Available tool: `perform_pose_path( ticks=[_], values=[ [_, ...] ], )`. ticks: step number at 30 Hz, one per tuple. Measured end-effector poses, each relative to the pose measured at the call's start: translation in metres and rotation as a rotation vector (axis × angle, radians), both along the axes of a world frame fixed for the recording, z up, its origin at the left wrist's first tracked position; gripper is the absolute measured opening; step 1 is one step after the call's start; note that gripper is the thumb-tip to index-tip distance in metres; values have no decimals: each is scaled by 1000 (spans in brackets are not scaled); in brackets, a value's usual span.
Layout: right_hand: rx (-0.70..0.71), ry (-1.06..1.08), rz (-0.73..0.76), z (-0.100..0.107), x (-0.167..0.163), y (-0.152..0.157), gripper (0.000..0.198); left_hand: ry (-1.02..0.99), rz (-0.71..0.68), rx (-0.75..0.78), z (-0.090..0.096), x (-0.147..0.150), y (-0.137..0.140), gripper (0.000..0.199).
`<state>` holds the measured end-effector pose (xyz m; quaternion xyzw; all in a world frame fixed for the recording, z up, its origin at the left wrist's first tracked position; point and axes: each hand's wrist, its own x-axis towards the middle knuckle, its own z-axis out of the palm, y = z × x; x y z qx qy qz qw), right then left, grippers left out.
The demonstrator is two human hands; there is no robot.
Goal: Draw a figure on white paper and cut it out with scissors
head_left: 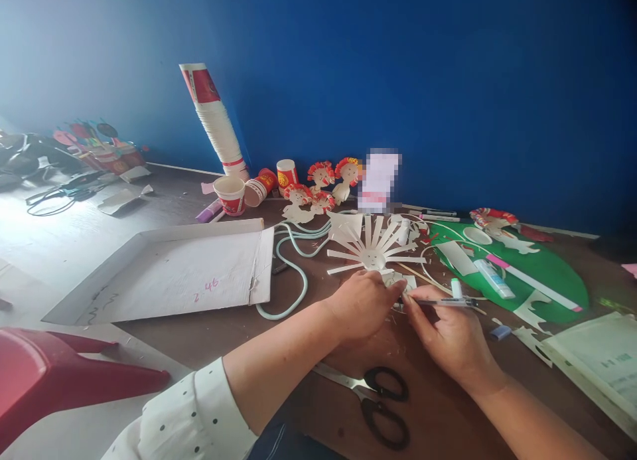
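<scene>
A white paper cup cut into strips [372, 257] lies fanned out on the brown table, with a face drawn on its round base. Just below it, my left hand [365, 304] is closed on a small white paper piece [407, 282]; whether that piece joins the cup is hidden by my fingers. Pinched in my right hand [450, 334] is a pen [450, 302], its tip close to my left fingertips. A pair of scissors with black handles [383, 407] rests below my hands. Beside the right hand stands a glue stick cap [456, 287].
An open white box lid [164, 274] lies left, near a pale cord [302, 287]. Behind are stacked paper cups [219, 131] and several red-maned paper lions [346, 174]. At right, a green sheet [562, 274] carries a glue tube [495, 279] and a marker [537, 284].
</scene>
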<state>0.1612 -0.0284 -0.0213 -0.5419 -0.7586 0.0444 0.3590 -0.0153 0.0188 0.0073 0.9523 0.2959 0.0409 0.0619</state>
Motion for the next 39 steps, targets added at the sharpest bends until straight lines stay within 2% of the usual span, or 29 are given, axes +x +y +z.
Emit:
perform_pose_path(
  ticks=[12,21,39],
  values=[
    [-74,60,20,-4,1,0,14,-28,13,-23,2,-1,0,54],
    [-54,51,45,-3,0,-2,12,-32,24,-73,4,-2,3,56],
    [24,-17,67,-5,-2,-3,10,-40,25,-56,0,-3,5,57]
  ],
)
